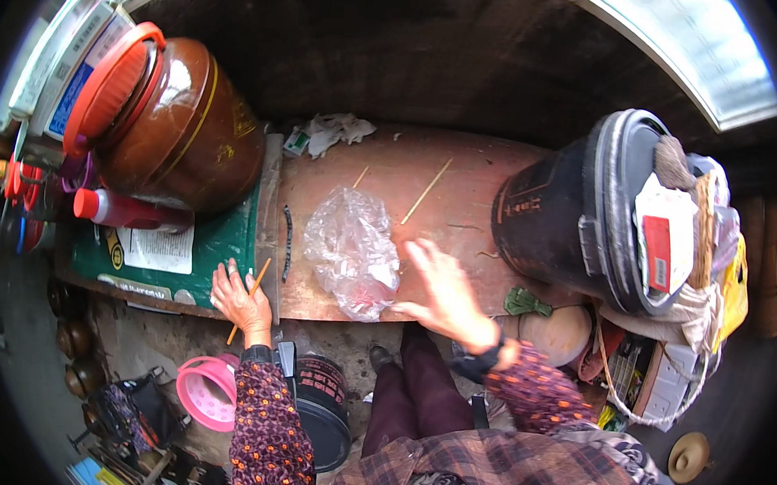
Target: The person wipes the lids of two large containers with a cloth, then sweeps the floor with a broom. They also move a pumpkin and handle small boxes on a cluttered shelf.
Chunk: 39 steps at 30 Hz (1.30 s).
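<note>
My left hand (244, 301) rests at the front edge of the bench top (339, 174), fingers spread over its green part. A thin orange-brown stick (261, 275) runs under that hand, pinched beside the thumb. Before me lies a crumpled clear plastic bag (350, 250) with something reddish under or inside its near end. My right hand (448, 295), blurred, hovers just right of the bag, fingers apart and holding nothing. Beyond it lies a thin pale stick (427, 190), and a shorter one (361, 176) partly shows behind the bag. A dark twisted strip (287, 244) lies left of the bag.
A brown jar (190, 120) with a red lid and a bottle of red liquid (143, 212) stand left. To the right is a black lidded bucket (555, 205) with things on top. A pink basket (206, 391) and black bucket (320, 410) sit below.
</note>
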Tool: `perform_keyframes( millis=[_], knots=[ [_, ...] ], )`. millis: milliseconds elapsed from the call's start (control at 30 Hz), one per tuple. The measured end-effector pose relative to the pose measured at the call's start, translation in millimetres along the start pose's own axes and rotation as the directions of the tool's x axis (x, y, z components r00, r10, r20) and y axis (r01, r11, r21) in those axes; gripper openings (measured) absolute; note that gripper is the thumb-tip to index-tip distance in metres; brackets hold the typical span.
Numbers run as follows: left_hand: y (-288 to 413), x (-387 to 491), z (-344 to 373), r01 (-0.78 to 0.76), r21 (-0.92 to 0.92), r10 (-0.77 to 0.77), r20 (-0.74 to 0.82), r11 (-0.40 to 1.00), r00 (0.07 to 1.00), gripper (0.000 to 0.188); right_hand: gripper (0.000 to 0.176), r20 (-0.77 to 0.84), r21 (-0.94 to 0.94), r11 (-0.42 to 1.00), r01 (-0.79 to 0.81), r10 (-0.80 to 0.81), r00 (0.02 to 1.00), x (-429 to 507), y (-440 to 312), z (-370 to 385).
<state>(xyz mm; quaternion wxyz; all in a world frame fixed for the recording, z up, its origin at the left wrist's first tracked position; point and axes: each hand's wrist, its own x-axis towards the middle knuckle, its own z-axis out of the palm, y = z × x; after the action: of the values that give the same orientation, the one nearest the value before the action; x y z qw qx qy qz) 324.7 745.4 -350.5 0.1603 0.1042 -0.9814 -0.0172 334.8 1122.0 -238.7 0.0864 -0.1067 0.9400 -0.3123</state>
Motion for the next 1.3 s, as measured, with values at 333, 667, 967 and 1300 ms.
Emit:
perform_keyframes(
  millis=[333, 667, 967, 1300],
  knots=[
    [2.3, 6.3, -20.8, 0.017, -0.106, -0.02, -0.033, 0.994, 0.999, 0.045, 0.043, 0.244, -0.059, 0.973, 0.225, -0.204, 0.948, 2.1, 23.9, 169.1],
    [-27.5, -42.1, -109.0, -0.024, -0.274, -0.006, -0.107, 0.961, 0.994, 0.051, 0.062, -0.068, -0.054, 0.982, 0.18, -0.183, 0.981, -116.8, -29.4, 29.5],
    [-22.8, -138.0, -232.9, 0.582, -0.7, 0.151, 0.578, -0.413, 0.802, 0.062, 0.04, -0.114, 0.25, 0.957, -0.145, 0.178, 0.977, -275.4, -58.4, 1.4],
    [136.9, -223.7, -276.9, 0.79, -0.608, 0.487, 0.668, -0.078, 0.562, 0.051, 0.031, 0.153, 0.554, 0.825, -0.112, 0.032, 0.988, -312.6, -126.9, -5.5]
  ],
)
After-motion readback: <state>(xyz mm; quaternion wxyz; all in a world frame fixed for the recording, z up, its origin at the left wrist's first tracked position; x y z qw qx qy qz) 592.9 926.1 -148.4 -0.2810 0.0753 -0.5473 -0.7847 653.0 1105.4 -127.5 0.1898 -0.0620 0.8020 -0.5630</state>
